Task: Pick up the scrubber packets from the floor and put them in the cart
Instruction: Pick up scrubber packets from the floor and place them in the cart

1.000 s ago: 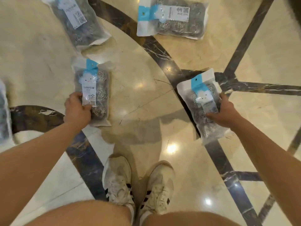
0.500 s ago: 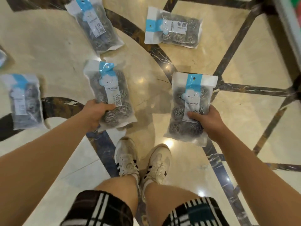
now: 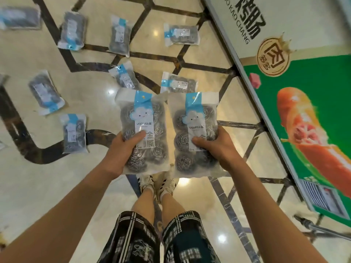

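Across the left and upper part of the frame, many scrubber packets lie flat and apart from one another on the marble floor [image 3: 199, 103]: one at the far upper left [image 3: 19, 19], one at mid left [image 3: 46, 92], one at lower mid left [image 3: 74, 133], and three along the top [image 3: 73, 31], [image 3: 120, 36], [image 3: 181, 35]. Two more [image 3: 125, 77], [image 3: 178, 83] lie just above the held pair.

At the centre, the left hand [image 3: 123, 150] is closed on the left held packet [image 3: 143, 133], thumb pressed on the label and the other fingers hidden behind it. Just beside it, the right hand [image 3: 214, 149] pinches the right held packet [image 3: 193, 133] the same way, thumb on the front. Both packets hang upright, clear of the floor, their inner edges nearly touching.

On the right a printed display panel [image 3: 303, 114] runs diagonally, and a metal bar [image 3: 322, 229] shows at the lower right. I cannot tell whether that bar belongs to the cart, which is otherwise out of view.

The step in hand looks like carrying this pair to the cart. The grips sit low on soft bags, so the tops may flop; keeping the thumbs firm and the packets upright should hold them. It would be wise to find the cart before moving, step around the packets near the feet, and lower each one in rather than toss it, as the plastic is probably slippery.
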A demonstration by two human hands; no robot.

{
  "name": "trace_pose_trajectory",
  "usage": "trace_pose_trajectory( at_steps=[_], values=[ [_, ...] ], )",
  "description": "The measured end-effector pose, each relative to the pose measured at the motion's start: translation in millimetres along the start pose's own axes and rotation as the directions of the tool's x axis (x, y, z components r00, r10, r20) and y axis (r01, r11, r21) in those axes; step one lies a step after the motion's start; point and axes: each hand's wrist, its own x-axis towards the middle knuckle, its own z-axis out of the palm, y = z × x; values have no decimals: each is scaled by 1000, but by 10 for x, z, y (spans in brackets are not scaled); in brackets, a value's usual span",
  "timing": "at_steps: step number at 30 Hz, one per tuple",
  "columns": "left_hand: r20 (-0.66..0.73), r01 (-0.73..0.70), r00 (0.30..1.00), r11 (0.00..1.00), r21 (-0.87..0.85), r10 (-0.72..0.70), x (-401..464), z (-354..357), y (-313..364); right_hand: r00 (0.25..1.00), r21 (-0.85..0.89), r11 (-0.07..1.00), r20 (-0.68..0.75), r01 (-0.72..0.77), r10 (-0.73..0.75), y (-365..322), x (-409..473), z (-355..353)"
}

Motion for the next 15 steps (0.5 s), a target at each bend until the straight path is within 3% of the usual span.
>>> trace_pose_trajectory(
  at_steps=[7,15],
  values=[
    [21,-140,990,987,74,139,-1204,-165,824,983,95,990,-161,102,-86,-857,-1258,16],
    [30,-237,971,969,70,236,-1978,-603,1388,965,21,972,-125,235,-230,-1526,-2042,205]
  ],
)
